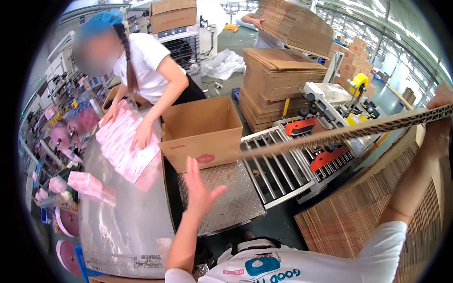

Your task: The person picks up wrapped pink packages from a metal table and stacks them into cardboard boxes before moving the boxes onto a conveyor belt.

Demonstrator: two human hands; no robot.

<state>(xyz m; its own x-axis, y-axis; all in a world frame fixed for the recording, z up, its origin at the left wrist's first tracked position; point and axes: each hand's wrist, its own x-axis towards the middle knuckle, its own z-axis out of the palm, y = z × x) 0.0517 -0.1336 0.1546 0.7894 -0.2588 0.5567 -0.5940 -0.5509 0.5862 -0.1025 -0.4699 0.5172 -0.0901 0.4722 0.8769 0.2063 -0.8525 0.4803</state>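
Across a bright packing hall, work is centring on a cardboard sheet [349, 133], which is stretching edge-on from near the centre out to three o'clock, its corrugated edge showing. Toward three o'clock, the right hand [440, 98] is gripping its outer end, fingers closing on the board, though blur is hiding how each one is lying. Near seven o'clock, the left hand [200, 188] is holding nothing, its fingers spreading wide with the thumb standing apart. The step in hand is seemingly the handling of this sheet; the next move is probably calling for the left fingers to be steadying its free end, clear of the open carton [200, 146]. That carton is standing just left of centre, beside a roller conveyor [278, 165] running toward two o'clock. Flattened cartons [363, 207] are lying stacked at four o'clock. At nine o'clock, pink packets [125, 141] are covering part of a metal table [127, 226], while a co-worker [151, 61] at ten-thirty is pressing both hands on them.
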